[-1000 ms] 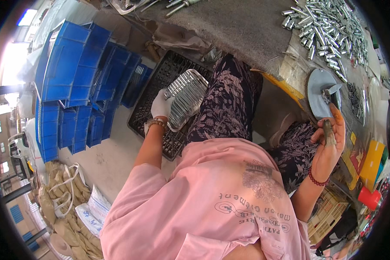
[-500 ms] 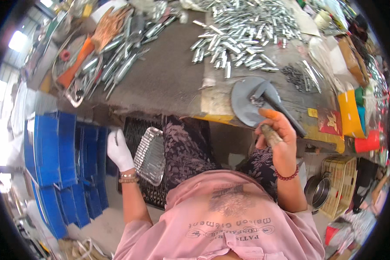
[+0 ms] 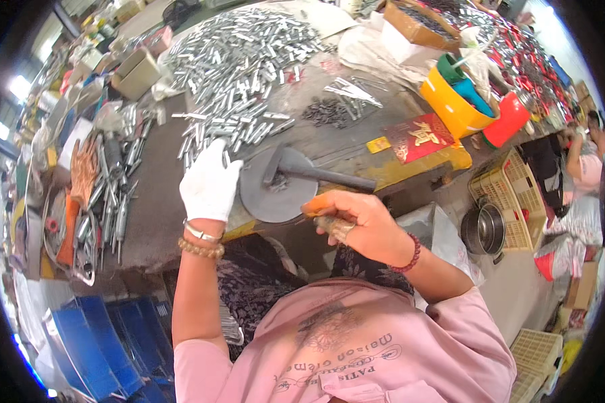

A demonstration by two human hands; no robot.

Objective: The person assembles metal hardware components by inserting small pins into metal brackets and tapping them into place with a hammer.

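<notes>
The left hand, in a white glove, lies palm down on the near edge of the heap of short metal tubes; its fingers curl into the tubes at about 12 o'clock, though whether they grip one I cannot tell. The tubes spread away from it toward 12 and 1 o'clock, their long axes lying every way. The round grey metal plate sits just beside this hand at 3 o'clock, on the near rim of the bench. The right hand is bare, at 4 o'clock from the plate, fingers closed around an orange-handled tool that touches the plate's rim; the left hand is far nearer the tubes.
</notes>
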